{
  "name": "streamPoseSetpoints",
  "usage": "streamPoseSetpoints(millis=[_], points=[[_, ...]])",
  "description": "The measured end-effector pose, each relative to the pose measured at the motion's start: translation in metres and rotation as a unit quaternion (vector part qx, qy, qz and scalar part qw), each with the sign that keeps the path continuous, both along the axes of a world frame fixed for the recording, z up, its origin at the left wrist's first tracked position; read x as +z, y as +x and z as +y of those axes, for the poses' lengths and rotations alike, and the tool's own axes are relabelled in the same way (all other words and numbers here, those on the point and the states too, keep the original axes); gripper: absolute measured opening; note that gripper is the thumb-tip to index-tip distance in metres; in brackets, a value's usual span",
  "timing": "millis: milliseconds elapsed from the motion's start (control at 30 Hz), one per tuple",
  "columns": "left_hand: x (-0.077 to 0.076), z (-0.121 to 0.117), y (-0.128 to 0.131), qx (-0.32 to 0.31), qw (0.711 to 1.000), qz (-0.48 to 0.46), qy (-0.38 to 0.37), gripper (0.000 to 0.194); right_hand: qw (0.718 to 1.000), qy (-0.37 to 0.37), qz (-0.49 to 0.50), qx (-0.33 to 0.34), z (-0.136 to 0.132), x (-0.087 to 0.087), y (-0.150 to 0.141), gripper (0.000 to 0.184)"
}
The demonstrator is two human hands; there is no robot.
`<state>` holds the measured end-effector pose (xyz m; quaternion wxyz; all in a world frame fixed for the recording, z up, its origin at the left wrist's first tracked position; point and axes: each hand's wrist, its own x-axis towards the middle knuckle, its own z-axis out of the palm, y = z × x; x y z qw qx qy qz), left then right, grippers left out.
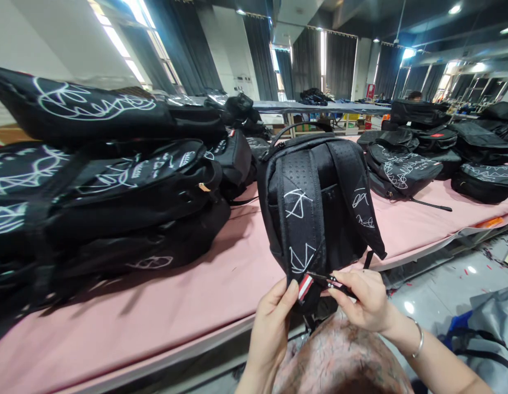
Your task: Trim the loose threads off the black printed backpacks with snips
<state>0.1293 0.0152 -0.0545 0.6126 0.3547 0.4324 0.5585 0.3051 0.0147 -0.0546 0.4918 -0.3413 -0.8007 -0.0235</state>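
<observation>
A black backpack (319, 208) with white line drawings stands upright at the near edge of the pink table (188, 295), its padded shoulder straps facing me. My left hand (270, 323) pinches the lower end of the left strap at a red-and-white striped tab (305, 287). My right hand (366, 301) is closed on a small dark tool, apparently thread snips (330, 282), whose tip touches the strap end beside the tab. A bracelet sits on my right wrist.
A tall stack of similar black backpacks (106, 186) fills the table's left side. More backpacks (405, 169) lie at the right and back. Another long table (319, 106) stands behind. A grey bag (487, 328) rests on the shiny floor at right.
</observation>
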Motion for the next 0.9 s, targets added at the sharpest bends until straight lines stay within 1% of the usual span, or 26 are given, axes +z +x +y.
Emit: streamPoseSetpoints(millis=[133, 267, 367, 433, 500, 667, 800, 900], points=[[0.005, -0.002, -0.001, 0.001, 1.0, 0.005, -0.003, 0.041, 1.0, 0.011, -0.004, 0.024, 0.005, 0.003, 0.003, 0.029], [0.004, -0.002, -0.002, -0.004, 1.0, 0.006, -0.005, 0.037, 0.999, 0.031, -0.029, 0.021, 0.009, 0.009, 0.005, 0.023], [0.004, -0.001, -0.004, -0.004, 1.0, 0.003, -0.006, 0.035, 0.999, 0.002, -0.007, 0.036, 0.012, 0.015, 0.008, 0.016], [0.005, 0.0, -0.005, -0.001, 1.0, 0.001, -0.003, 0.034, 0.998, -0.026, 0.01, 0.061, 0.013, 0.02, 0.013, 0.014], [0.007, 0.0, -0.005, 0.003, 1.0, 0.006, 0.001, 0.033, 0.995, -0.053, 0.001, 0.088, 0.015, 0.026, 0.018, 0.014], [0.007, -0.001, -0.006, -0.003, 0.998, 0.053, 0.015, 0.03, 0.987, -0.081, -0.089, 0.112, 0.021, 0.044, 0.029, 0.017], [0.004, -0.002, -0.008, -0.017, 0.997, 0.067, 0.031, 0.03, 0.966, -0.101, -0.191, 0.141, 0.028, 0.063, 0.033, 0.02], [0.002, -0.001, -0.01, -0.026, 0.996, 0.079, 0.044, 0.031, 0.95, -0.098, -0.258, 0.145, 0.034, 0.081, 0.033, 0.023]])
